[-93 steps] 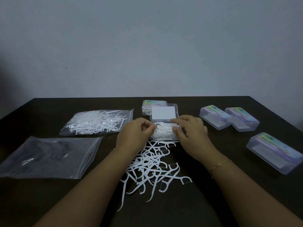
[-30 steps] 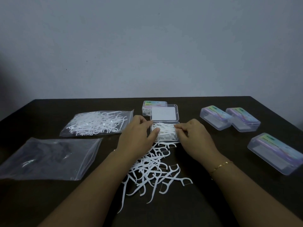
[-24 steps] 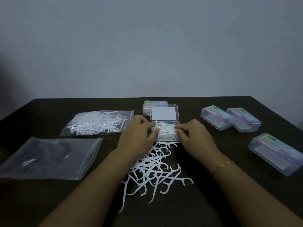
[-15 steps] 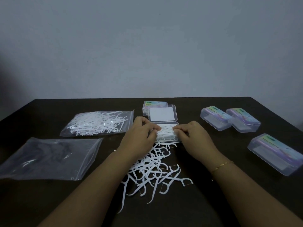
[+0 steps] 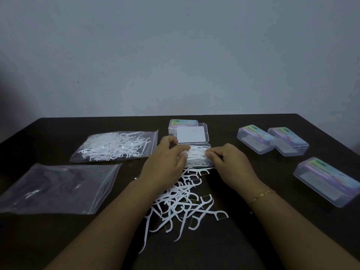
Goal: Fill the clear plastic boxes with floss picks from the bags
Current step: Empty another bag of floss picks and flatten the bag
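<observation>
Only the head view to go on here, so I'm reading everything from that. Watching the feed, both hands are at the open clear plastic box (image 5: 198,156) sitting mid-table on the dark wooden table (image 5: 58,240), its hinged lid (image 5: 191,134) flipped back to the far side. The box is already heaped with white floss picks. The left hand (image 5: 167,164) has its fingers curled in at the box's left edge, thumb and fingertips seemingly pinching or tucking the picks, though I can't tell exactly how many it has hold of. The right hand (image 5: 228,160) is curled too, fingertips pinched together on the picks at the right edge. Just near of the box there's a loose scatter of white floss picks (image 5: 183,207) spilling toward the camera. Far left is the clear zip bag of floss picks (image 5: 115,146), nearly full, and near left a flattened, mostly empty zip bag (image 5: 56,188). Behind the lid sits one small closed box (image 5: 183,122); three closed clear boxes with pastel labels (image 5: 272,140) wait on the right. My read: this box is at the packing-down stage. Next move probably needs the stray ends tucked flat so the lid can swing over and snap shut.
</observation>
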